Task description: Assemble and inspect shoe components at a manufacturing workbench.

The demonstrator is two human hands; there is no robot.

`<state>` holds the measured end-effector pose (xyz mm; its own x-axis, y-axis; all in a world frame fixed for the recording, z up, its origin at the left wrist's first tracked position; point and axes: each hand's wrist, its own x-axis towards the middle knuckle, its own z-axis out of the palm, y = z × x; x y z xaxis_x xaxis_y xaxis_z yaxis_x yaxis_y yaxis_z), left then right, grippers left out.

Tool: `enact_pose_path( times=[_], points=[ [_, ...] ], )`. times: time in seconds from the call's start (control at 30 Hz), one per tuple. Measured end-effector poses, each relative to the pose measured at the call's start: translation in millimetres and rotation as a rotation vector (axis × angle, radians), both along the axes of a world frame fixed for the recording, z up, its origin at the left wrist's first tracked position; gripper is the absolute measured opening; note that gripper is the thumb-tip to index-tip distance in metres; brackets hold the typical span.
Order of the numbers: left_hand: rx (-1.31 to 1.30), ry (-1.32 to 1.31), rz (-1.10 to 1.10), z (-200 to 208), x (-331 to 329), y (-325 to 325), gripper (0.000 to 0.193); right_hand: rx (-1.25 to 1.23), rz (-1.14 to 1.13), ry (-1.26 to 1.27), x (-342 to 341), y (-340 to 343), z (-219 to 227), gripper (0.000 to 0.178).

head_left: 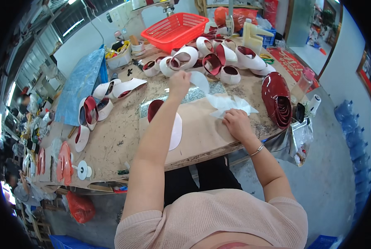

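"What covers the bench (119, 137)?"

"A scuffed brown top, with a beige sheet (202, 128) at the near edge and a speckled slab (189, 96) behind it. White shoe uppers (256, 63) lined in dark red crowd the far side and the left."

"And the hands?"

"The left hand (180, 86) pinches a curved white piece (200, 81) between its fingers, above the slab. The right hand (237, 123) rests at the near edge of some thin white pieces (231, 103); I can't tell whether its fingers grip any."

"What else is on top?"

"A nested dark red stack (274, 97) at the right, and a red plastic basket (171, 43) toward the back."

"And the room?"

"Grey floor (326, 141), blue plastic bundles (351, 133) along the right-hand wall (351, 62), a red bag (81, 206) below the bench's left end."
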<state>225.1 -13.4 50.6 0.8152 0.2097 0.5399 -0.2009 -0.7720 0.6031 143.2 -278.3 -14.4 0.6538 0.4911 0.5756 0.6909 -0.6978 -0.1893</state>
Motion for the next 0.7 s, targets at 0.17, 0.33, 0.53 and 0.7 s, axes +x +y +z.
enact_pose_path(
  times=[0.17, 0.33, 0.53, 0.7],
  points=[
    [-0.285, 0.133, -0.148, 75, -74, 9, 0.025, 0.21, 0.043, 0.19, 12, -10, 7, 0.016],
    [-0.037, 0.238, -0.464, 24, -187, 3, 0.016, 0.632, 0.417, 0.26, -52, 50, 85, 0.029],
    [-0.802, 0.201, -0.392, -60, -282, -30, 0.055, 0.706, 0.627, 0.996, -101, 79, 33, 0.013],
    [-1.024, 0.278, -0.271, -70, -296, -2, 0.029, 1.125, 0.534, 1.192, -118, 102, 5, 0.01]
  ],
)
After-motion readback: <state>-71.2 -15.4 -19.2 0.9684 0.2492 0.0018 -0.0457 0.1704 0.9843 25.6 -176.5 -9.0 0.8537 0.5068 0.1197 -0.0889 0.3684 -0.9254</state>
